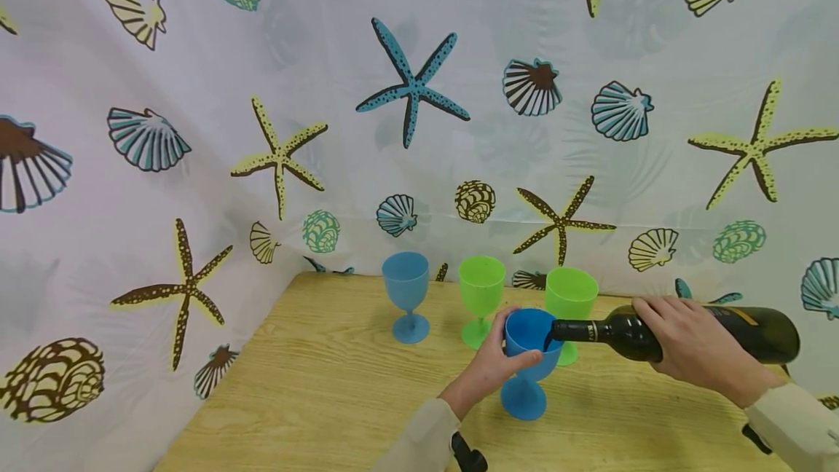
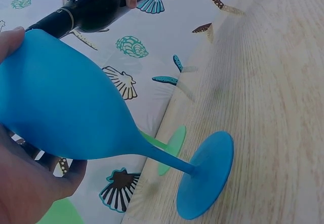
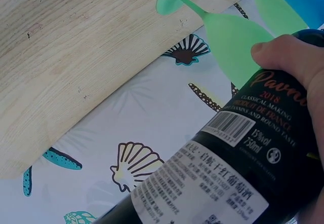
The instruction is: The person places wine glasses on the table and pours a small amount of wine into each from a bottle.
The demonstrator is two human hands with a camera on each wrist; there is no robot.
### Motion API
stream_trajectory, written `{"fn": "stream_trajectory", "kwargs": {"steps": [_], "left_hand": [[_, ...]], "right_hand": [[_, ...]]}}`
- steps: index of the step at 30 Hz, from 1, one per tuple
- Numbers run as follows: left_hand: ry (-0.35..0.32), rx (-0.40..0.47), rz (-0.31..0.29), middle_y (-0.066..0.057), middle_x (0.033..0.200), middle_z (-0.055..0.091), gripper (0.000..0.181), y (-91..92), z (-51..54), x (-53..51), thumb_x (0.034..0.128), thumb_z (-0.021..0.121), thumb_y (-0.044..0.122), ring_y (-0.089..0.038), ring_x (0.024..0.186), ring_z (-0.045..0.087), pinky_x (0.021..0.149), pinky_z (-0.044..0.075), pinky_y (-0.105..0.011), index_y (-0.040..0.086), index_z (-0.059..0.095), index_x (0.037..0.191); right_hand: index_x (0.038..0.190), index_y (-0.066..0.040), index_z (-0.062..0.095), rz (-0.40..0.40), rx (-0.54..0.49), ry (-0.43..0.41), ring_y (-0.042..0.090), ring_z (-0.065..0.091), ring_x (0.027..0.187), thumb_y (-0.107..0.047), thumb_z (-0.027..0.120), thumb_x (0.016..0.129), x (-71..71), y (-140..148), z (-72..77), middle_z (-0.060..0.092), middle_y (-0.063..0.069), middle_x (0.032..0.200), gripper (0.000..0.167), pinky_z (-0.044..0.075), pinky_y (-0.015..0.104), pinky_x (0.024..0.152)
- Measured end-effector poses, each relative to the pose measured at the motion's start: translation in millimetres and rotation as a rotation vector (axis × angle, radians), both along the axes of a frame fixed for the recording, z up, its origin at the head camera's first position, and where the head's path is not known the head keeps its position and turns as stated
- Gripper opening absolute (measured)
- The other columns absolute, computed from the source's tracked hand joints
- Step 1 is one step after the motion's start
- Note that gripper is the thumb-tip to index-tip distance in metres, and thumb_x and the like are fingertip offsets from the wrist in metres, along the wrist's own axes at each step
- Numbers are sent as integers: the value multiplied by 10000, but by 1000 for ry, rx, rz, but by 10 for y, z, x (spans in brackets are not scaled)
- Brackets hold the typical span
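Note:
My left hand (image 1: 488,366) grips the bowl of a blue plastic goblet (image 1: 524,395), thumb on the near side and fingers on the far side. The goblet's foot is low over the table; I cannot tell whether it touches. My right hand (image 1: 688,344) holds a dark wine bottle (image 1: 760,333) round its body, tipped nearly level with its neck pointing left. The mouth lies over the goblet's rim, and a dark stream of wine (image 1: 548,341) runs into the bowl. In the right wrist view, the bottle's white back label (image 3: 197,193) faces the camera.
Behind the held goblet stand a green goblet (image 1: 481,286) and another green goblet (image 1: 572,290), partly hidden. Farther left is a second blue goblet (image 1: 406,279). All are on a wooden table (image 1: 314,377), with a shell-and-starfish curtain (image 1: 459,151) along its back and left.

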State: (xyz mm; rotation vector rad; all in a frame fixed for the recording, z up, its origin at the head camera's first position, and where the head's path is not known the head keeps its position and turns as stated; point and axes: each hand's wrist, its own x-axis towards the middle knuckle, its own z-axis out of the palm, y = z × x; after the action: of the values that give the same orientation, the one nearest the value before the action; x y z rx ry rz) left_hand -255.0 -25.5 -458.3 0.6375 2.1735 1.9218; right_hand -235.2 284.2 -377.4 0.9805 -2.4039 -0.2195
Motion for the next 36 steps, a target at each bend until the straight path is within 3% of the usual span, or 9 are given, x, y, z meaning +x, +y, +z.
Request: {"fn": "stream_trajectory", "kwargs": {"steps": [36], "left_hand": [[-11,-17,-3,-131,1454,316,784,-5,9,-3,878,676,375,-371,1307,341,987,404,-545,209,211,1487]], "right_hand": [[1193,55,517,3,-11,4,376,595,927,-265,941,419,11,0,3,596,201,1063,938,505,552,775]]}}
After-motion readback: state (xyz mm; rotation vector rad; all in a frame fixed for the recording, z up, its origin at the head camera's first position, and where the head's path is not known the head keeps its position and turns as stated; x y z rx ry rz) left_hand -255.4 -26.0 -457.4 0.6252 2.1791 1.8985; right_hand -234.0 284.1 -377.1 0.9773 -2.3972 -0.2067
